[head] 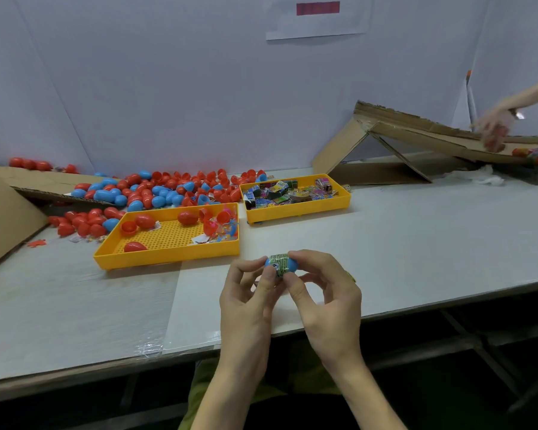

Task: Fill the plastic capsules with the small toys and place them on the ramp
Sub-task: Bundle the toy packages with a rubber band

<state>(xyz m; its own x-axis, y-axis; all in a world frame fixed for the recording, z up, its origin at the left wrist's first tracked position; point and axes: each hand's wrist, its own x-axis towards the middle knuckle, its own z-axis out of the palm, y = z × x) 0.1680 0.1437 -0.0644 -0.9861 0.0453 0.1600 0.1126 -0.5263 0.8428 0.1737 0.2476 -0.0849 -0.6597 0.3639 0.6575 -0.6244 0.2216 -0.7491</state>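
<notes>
Blue capsule (289, 264) was only partly visible: a green printed wrapper (278, 262) covered its middle and fingers hid both ends, so I could not tell if the halves were fully joined. Left hand (249, 302) pinched its left end w/ thumb and curled fingers. Right hand (326, 299) pinched the right end btw. thumb and forefinger, the other fingers loosely bent.

The capsule was held above the table (416, 243), just in front of the near yellow tray (168, 259). The wrapper had a white patch w/ a dark sign, maybe 6 or 9; the rest of the print was too small to read.

The near tray held some red capsules, halves and colourful small toys at its right end. The far yellow tray (298, 209) was full of printed packets, text not readable. A pile of red and blue capsules (156, 189) lay behind the trays.

At right stood the cardboard ramp (416, 135). Another person's hand (494, 128), blurred, was over it w/ sth. red; the arm was cut off by the frame edge.
</notes>
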